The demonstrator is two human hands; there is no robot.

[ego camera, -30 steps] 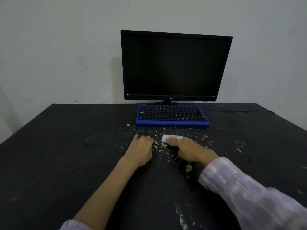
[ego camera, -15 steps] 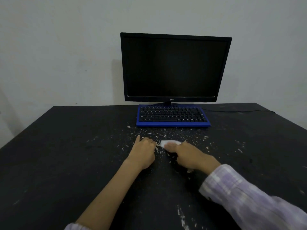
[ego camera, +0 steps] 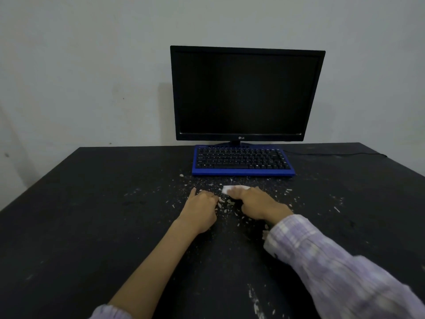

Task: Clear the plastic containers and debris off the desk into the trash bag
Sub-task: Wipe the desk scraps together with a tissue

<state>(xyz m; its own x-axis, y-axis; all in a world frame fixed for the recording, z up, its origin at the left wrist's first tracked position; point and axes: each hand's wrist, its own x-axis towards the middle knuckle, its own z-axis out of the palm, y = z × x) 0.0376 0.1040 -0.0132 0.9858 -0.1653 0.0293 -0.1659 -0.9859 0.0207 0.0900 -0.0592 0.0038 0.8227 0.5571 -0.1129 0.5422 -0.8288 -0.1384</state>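
Desk: a broad black desk with a matte, scuffed top fills the lower view; its far edge meets a plain pale wall, and its near and side edges are cut off by the frame.
Debris: pale flakes and chips lie scattered over the middle of the desk, thickest between the two hands and in front of the keyboard, with a thinner streak near the bottom edge; what they are made of cannot be told.
White piece: a small flat white piece, paper or tissue by its look, lies on the desk under the right fingers, just short of the keyboard.
Right hand: the right hand lies knuckles up, fingers bent and pressing on the white piece; whether it pinches the piece cannot be told.
Left hand: the left hand rests beside it with fingers curled under and the tips hidden, so whether it holds any flakes cannot be told.
Sleeves: the right arm wears a pale lilac checked sleeve, blurred low down; the left forearm is bare.
Keyboard: a blue-framed keyboard with black keys sits flat at the far edge.
Monitor: a dark, glossy black monitor stands upright behind it, its stand mostly hidden.
Cable: a thin black cable runs right along the far edge.
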